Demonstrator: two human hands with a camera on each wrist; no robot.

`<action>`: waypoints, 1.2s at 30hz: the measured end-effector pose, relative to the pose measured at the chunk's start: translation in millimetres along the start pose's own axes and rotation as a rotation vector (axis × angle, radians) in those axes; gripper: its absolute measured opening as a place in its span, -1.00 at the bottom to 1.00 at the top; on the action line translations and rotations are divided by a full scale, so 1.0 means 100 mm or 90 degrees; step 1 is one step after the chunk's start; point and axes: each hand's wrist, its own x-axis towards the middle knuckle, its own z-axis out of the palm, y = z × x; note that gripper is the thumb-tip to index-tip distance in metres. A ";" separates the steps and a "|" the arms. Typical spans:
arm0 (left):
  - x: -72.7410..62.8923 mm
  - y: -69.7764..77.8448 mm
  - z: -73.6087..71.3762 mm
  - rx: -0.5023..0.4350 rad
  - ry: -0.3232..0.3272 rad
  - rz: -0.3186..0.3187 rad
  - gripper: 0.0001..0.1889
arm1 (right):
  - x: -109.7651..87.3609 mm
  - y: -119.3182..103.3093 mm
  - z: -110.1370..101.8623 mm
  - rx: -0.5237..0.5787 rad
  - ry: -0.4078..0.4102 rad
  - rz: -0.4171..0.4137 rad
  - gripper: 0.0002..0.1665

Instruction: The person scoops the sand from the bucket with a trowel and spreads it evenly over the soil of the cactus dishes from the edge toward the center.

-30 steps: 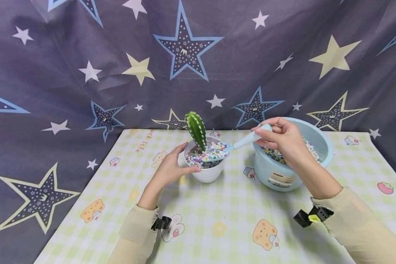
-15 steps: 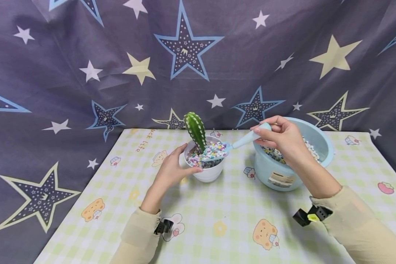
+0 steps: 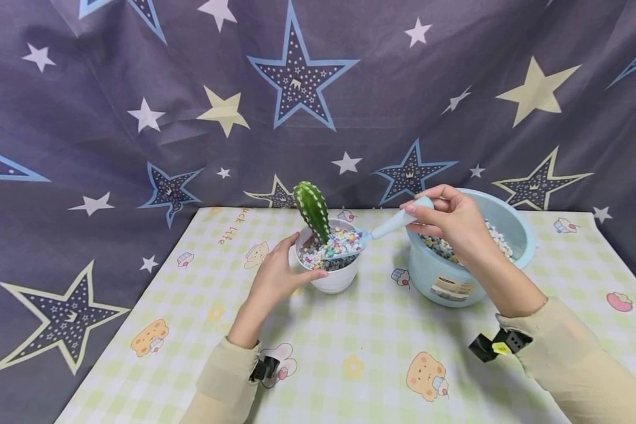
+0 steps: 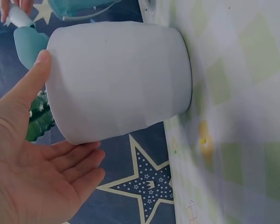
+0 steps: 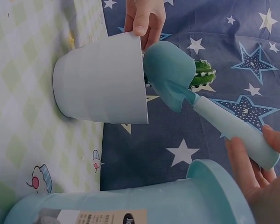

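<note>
My left hand (image 3: 275,274) steadies a white flowerpot (image 3: 334,282), thumb at the near rim and fingers on its left side. A green cactus (image 3: 312,211) stands in the pot, leaning left. In my right hand (image 3: 456,221) is the handle of a light-blue garden trowel (image 3: 394,224), pinched between thumb and fingers. Heaped with small coloured pebbles (image 3: 341,241), the trowel's blade lies over the pot's opening, beside the cactus base. From the right wrist view, the underside of the blade (image 5: 170,70) shows tilted at the pot's rim.
A light-blue bucket (image 3: 437,274) partly filled with similar pebbles (image 3: 500,241) stands right of the pot, under my right forearm. The table has a green checked cloth (image 3: 318,365). Behind it hangs a dark curtain (image 3: 371,35) printed with stars.
The cactus has tipped further left. My left hand has shifted slightly, its thumb sliding right along the pot. The trowel has edged a little left, with pebbles still on its blade.
</note>
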 end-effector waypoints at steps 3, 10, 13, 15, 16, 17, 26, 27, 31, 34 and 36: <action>0.02 -0.04 -0.03 -0.015 -0.019 0.013 0.16 | 0.00 0.00 0.00 0.000 -0.004 0.004 -0.74; 0.14 -0.17 -0.11 -0.035 -0.083 0.075 0.15 | -0.01 0.01 0.01 0.000 -0.012 0.002 -0.75; 0.15 -0.19 -0.12 -0.051 -0.094 0.079 0.14 | -0.01 0.01 0.01 -0.004 -0.016 -0.003 -0.75; 0.15 -0.19 -0.12 -0.058 -0.093 0.079 0.14 | -0.01 0.01 0.01 -0.004 -0.018 -0.009 -0.75; 0.15 -0.19 -0.12 -0.060 -0.090 0.080 0.14 | -0.01 0.01 0.01 -0.004 -0.019 -0.011 -0.76; 0.15 -0.18 -0.11 -0.063 -0.086 0.079 0.15 | -0.01 0.01 0.01 -0.005 -0.021 -0.013 -0.76; 0.09 -0.12 -0.06 -0.045 -0.031 0.059 0.16 | 0.00 -0.01 0.04 -0.023 -0.016 -0.018 -0.73; 0.09 -0.11 -0.06 -0.041 -0.026 0.056 0.16 | 0.00 -0.02 0.04 -0.026 -0.015 -0.019 -0.72; 0.06 -0.07 -0.05 -0.019 -0.009 0.041 0.15 | -0.01 -0.04 0.06 -0.041 -0.010 -0.020 -0.72; 0.04 -0.03 -0.03 0.006 0.007 0.031 0.15 | 0.00 -0.06 0.08 -0.061 -0.008 -0.023 -0.70; 0.02 -0.01 -0.02 0.024 0.019 0.027 0.15 | 0.00 -0.07 0.09 -0.074 -0.007 -0.025 -0.68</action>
